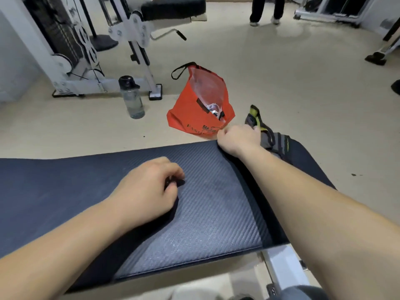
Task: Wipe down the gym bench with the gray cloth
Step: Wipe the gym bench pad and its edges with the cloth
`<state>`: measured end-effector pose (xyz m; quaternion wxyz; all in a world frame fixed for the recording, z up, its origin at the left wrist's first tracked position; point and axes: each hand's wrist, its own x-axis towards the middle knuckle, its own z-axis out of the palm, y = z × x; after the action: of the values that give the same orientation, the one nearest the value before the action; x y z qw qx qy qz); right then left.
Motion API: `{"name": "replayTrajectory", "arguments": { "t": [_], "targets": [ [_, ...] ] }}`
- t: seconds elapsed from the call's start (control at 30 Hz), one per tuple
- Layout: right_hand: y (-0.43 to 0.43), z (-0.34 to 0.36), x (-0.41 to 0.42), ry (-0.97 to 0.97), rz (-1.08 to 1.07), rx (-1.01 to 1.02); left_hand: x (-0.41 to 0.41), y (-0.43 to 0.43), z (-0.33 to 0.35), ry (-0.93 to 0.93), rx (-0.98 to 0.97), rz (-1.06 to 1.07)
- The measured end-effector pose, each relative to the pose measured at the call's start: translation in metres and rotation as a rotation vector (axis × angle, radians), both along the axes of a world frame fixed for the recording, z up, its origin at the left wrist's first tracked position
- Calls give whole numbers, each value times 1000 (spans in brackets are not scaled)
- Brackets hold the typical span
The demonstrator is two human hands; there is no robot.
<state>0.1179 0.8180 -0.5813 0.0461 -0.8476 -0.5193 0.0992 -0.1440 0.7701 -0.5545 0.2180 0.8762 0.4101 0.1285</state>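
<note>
The gym bench has a dark navy pad and runs across the view from left to right. A gray cloth with a ribbed weave and a dark band on its right side lies spread across the bench. My left hand rests on the cloth near its left side, fingers pinched on a small dark fold of it. My right hand is at the bench's far edge, closed on the cloth's far corner.
Gray and yellow-green gloves lie on the bench just beyond my right hand. On the floor behind stand an orange bag and a water bottle. A white weight machine is at back left; a person's legs at the back.
</note>
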Motion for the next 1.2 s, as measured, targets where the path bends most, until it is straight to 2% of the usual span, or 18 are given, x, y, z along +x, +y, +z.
{"name": "replayTrajectory", "arguments": {
  "t": [0.1, 0.23, 0.47, 0.6, 0.8, 0.97, 1.1, 1.2],
  "targets": [
    [8, 4, -27, 19, 54, -55, -42, 2, 1, 19, 25, 43],
    [10, 29, -14, 61, -53, -46, -70, 4, -1, -65, 17, 108],
    [-13, 41, 23, 15, -150, -314, -7, 2, -3, -153, -37, -47],
    [-18, 34, 44, 230, -97, -272, 17, 6, -12, -106, -43, -94],
    [-14, 16, 36, 76, -129, -106, -9, 17, -16, -104, 12, -22],
    [7, 14, -30, 68, 32, -93, -76, 24, -9, -58, 41, 74],
    [31, 9, -133, 99, 195, -108, -133, 26, -3, 7, 48, 190],
    [46, 9, -221, 54, 331, -109, -192, 23, 1, 65, 34, 301]
  ]
}}
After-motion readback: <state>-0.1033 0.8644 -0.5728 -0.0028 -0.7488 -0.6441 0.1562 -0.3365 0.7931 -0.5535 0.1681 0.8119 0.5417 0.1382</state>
